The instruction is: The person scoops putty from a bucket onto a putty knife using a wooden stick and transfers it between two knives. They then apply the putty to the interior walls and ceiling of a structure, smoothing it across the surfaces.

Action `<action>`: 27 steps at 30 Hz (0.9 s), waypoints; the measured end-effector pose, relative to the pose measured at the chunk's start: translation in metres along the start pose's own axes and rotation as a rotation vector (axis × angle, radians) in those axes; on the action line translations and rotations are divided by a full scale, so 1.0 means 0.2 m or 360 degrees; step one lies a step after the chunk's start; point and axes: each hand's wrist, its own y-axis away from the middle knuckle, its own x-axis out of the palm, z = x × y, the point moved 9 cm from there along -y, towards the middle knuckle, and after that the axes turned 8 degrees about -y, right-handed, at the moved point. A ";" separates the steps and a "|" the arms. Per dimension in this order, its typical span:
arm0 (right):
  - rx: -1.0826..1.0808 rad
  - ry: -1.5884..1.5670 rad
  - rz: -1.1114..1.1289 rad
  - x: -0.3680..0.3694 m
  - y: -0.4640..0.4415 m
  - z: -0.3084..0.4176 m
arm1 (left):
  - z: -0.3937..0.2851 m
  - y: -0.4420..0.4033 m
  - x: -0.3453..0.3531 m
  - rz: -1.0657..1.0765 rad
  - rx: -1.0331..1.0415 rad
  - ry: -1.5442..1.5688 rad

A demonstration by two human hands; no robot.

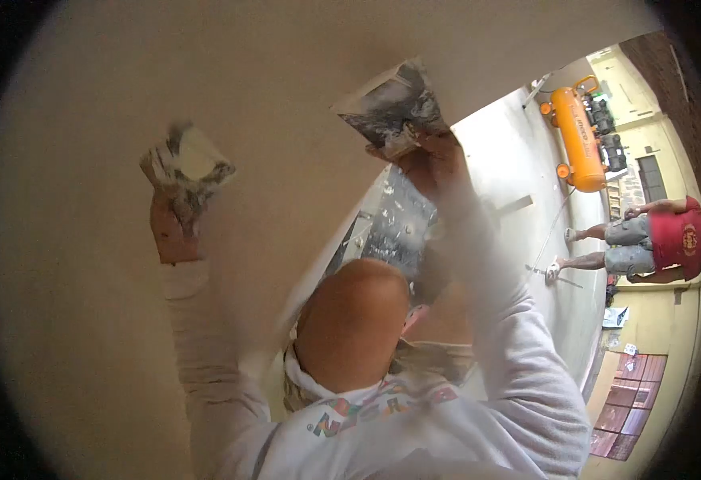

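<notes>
My left hand (176, 224) grips a flat, squarish putty scraper (158, 166), with a lump of cream putty (197, 158) on it. My right hand (430, 160) is closed on a second, wider putty scraper (392, 102), its blade smeared dark and white. That blade lies against or just over the large beige surface (286, 104), near its edge; contact cannot be made out. The left scraper is in front of the same surface, apart from the right one. Motion blurs both hands slightly, and the scrapers' grips are hidden by the fingers.
My bent knee (354, 320) is below, between my arms. Beyond the panel's edge lies a pale floor (518, 232) with a dark, paint-spotted board (398, 228). An orange air compressor (578, 140) stands at the right, near a person in a red shirt (678, 240).
</notes>
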 end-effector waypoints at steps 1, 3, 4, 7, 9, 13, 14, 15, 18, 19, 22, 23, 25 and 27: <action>-0.0015 -0.0144 0.0021 0.01 -0.02 0.00 | 0.06 -0.02 -0.01 0.0007 -0.0031 0.0000; -0.0146 -0.0128 0.0087 0.09 -0.08 0.05 | 0.13 -0.04 0.03 0.0065 -0.0072 0.0006; -0.0321 0.0953 -0.0290 0.15 -0.10 0.16 | 0.16 -0.06 0.05 0.0117 -0.0081 0.0037; -0.0674 0.1095 0.0086 0.44 -0.24 0.43 | 0.23 -0.06 0.07 0.0260 -0.0123 0.0088; -0.2027 0.3145 0.0621 0.98 -0.19 0.50 | 0.27 -0.06 0.06 0.0316 -0.0161 0.0067; -0.2576 0.3937 0.0856 1.41 -0.47 0.58 | 0.39 0.02 -0.07 0.0318 -0.0252 0.0002; -0.2650 0.4035 0.0882 1.49 -0.57 0.61 | 0.41 0.03 -0.10 0.0312 -0.0276 -0.0020; -0.2659 0.4062 0.0874 1.54 -0.66 0.66 | 0.45 0.05 -0.14 0.0310 -0.0300 -0.0044; -0.2937 0.4289 0.0735 1.72 -0.85 0.76 | 0.53 0.06 -0.20 0.0310 -0.0341 -0.0088; -0.2377 0.4596 0.0514 1.78 -1.00 0.80 | 0.54 0.05 -0.22 0.0308 -0.0346 -0.0098; -0.1759 0.4950 0.0204 1.95 -1.21 0.88 | 0.57 0.05 -0.26 0.0323 -0.0397 -0.0141; -0.1747 0.5085 0.0112 1.99 -1.26 0.90 | 0.57 0.05 -0.27 0.0332 -0.0399 -0.0153; -0.1879 0.5038 0.0208 2.05 -1.38 0.93 | 0.57 0.04 -0.29 0.0347 -0.0419 -0.0165; -0.2010 0.4991 0.0311 2.10 -1.45 0.92 | 0.59 0.05 -0.29 0.0372 -0.0436 -0.0191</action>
